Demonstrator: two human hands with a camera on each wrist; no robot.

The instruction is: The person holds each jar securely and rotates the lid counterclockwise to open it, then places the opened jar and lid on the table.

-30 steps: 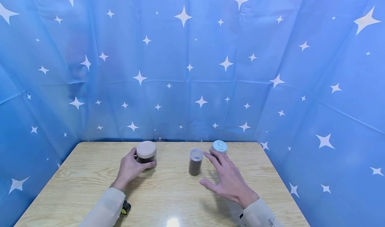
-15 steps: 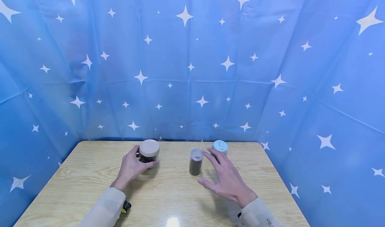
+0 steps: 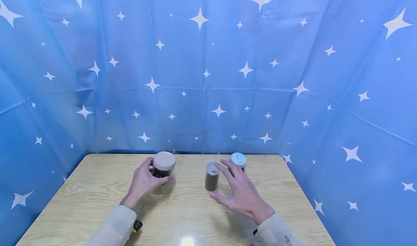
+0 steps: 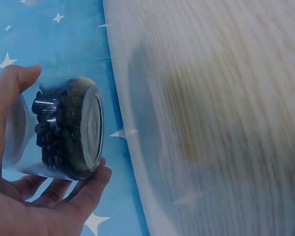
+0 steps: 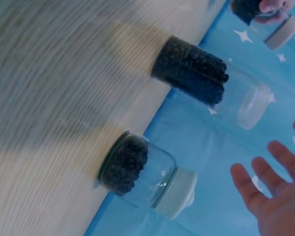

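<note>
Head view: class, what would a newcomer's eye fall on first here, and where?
Probably the blue star-patterned cloth, filling the background behind the wood-grained table. Next, the pale-lidded jar in the left hand, left of centre. Right of centre, the open right hand is close to the tall jar and the blue-lidded jar.

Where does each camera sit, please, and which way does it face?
Head: worn on the head, facing forward-down at the table; left hand, right hand, sleeves show.
Left wrist: worn there, facing the held jar; left hand shows.
Right wrist: worn there, facing the tall jar and blue-lidded jar; both hands show.
Head and right wrist share all three jars.
</note>
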